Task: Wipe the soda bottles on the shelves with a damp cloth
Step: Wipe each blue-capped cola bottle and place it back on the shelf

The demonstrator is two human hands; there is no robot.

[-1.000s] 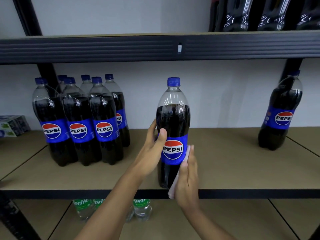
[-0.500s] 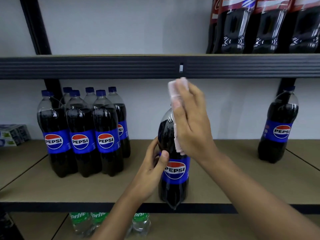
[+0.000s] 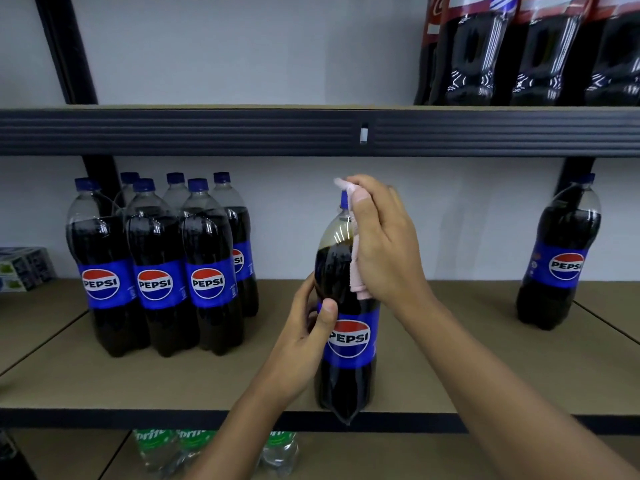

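A large Pepsi bottle (image 3: 348,344) with a blue label is held at the front edge of the middle shelf (image 3: 207,382), its base overhanging the edge. My left hand (image 3: 308,336) grips its left side at label height, thumb across the front. My right hand (image 3: 384,240) wraps the bottle's neck and shoulder, holding a pale pink cloth (image 3: 356,268) against the plastic. The cloth covers most of the blue cap.
A shrink-wrapped pack of several Pepsi bottles (image 3: 159,268) stands at the left of the shelf. A single Pepsi bottle (image 3: 559,261) stands at the right. Cola bottles (image 3: 533,50) fill the upper shelf; Sprite bottles (image 3: 194,448) sit below. A small box (image 3: 24,268) lies far left.
My right hand with the cloth rose from the bottle's lower right side to its neck and cap. The left hand kept its grip on the bottle.
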